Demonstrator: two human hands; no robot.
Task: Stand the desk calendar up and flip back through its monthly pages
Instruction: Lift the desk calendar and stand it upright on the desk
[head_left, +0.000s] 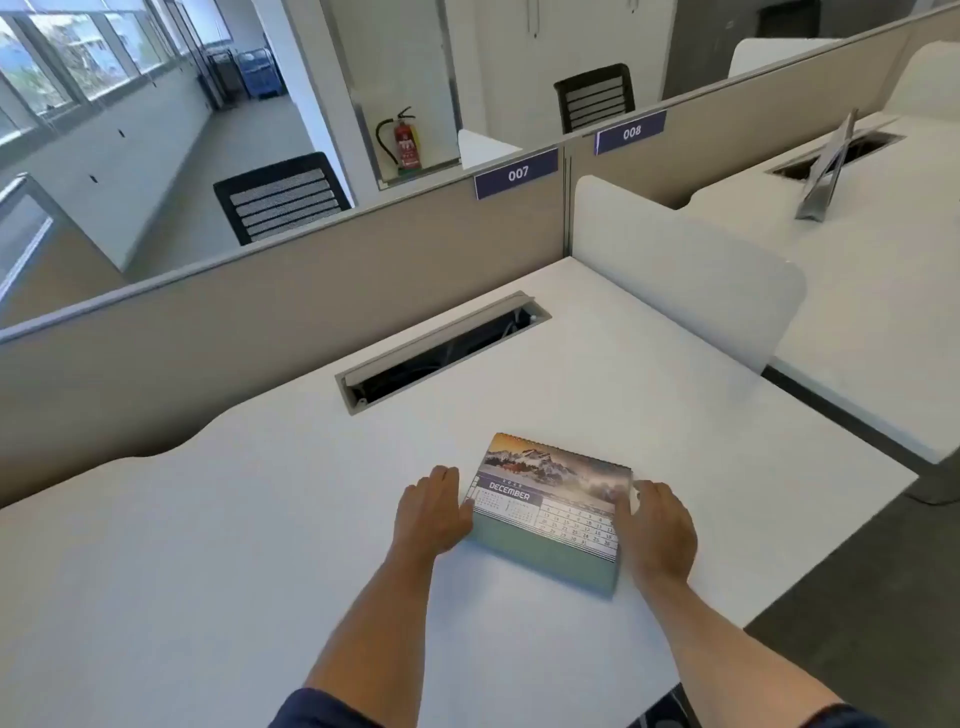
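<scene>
Head view: calendar (550, 512) lies flat on the worktop (260, 519), December up. Left hand (434, 512) and right hand (657, 530), both open, flank it; fingertip contact unclear, date numerals blurred.

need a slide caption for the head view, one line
Both hands, left hand and right hand, flank a desk calendar lying flat on a white desk, December page up.

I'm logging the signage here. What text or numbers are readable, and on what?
"DECEMBER": desk calendar page heading.
"007": purple partition label.
"008": second purple label.
Calendar year and date grid: too small to read reliably.
Fire extinguisher label: blurred, unreadable.
</scene>
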